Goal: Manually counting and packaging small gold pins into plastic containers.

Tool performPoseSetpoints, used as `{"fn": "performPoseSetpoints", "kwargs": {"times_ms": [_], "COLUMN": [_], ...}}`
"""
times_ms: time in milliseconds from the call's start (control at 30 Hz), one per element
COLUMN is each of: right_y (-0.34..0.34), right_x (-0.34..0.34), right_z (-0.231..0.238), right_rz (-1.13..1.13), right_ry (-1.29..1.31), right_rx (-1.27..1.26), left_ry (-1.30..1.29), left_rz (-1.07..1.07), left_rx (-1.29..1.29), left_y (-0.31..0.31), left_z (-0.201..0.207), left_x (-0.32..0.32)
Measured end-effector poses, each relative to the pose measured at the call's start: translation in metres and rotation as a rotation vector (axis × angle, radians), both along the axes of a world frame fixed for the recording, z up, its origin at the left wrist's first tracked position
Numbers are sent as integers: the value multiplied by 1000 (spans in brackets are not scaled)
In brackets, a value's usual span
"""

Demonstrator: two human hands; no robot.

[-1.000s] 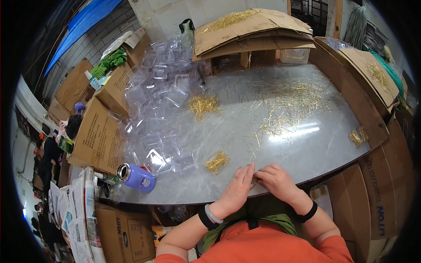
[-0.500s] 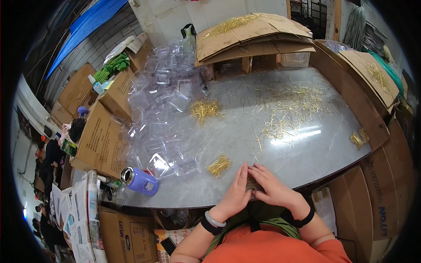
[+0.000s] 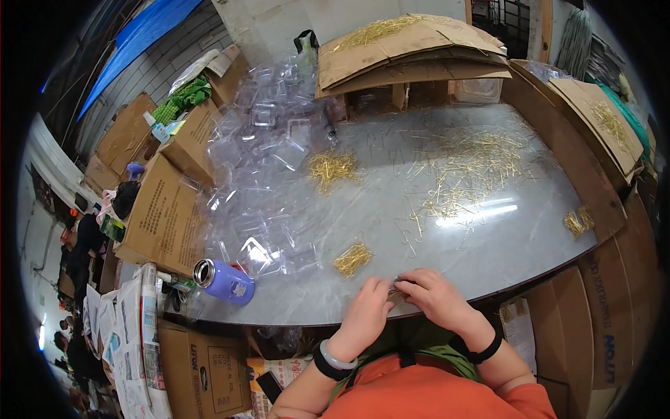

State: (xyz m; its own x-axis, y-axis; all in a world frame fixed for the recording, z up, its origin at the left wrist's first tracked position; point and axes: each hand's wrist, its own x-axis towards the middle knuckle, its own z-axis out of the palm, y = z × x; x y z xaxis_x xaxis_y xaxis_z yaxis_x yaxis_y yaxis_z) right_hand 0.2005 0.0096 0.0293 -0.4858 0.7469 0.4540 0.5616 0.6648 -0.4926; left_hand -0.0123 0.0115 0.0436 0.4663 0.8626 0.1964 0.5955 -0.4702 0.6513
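At the table's near edge, my left hand (image 3: 366, 309) and my right hand (image 3: 440, 302) close in from both sides on a small bunch of wire hooks (image 3: 396, 297). Fingers cover most of this bunch, so its exact shape is hidden. Just beyond my left hand lies a compact pile of gold wire hooks (image 3: 352, 260). A second gold pile (image 3: 332, 170) sits farther back. Many loose hooks (image 3: 474, 171) are scattered over the right half of the grey tabletop (image 3: 391, 230).
Clear plastic boxes (image 3: 258, 160) cover the table's left side. An uncapped purple bottle (image 3: 230, 283) stands at the near left. Cardboard sheets (image 3: 412, 52) roof the far end, and a cardboard wall (image 3: 565, 153) borders the right. Another small hook bundle (image 3: 578, 222) lies there.
My fingers have gone from stretched and steepled to curled around the bunch. The view has shifted slightly.
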Motion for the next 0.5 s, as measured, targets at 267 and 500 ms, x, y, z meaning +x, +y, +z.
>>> {"fn": "performPoseSetpoints", "kwargs": {"times_ms": [267,500], "right_y": [-1,3], "right_x": [2,16], "right_z": [-11,1], "right_rz": [-103,-84], "right_ry": [161,41], "right_rx": [-63,-47], "left_ry": [-274,-14], "left_rz": [-45,-27], "left_rx": [-237,43], "left_y": [11,13], "left_z": [0,-6], "left_x": [16,19]}}
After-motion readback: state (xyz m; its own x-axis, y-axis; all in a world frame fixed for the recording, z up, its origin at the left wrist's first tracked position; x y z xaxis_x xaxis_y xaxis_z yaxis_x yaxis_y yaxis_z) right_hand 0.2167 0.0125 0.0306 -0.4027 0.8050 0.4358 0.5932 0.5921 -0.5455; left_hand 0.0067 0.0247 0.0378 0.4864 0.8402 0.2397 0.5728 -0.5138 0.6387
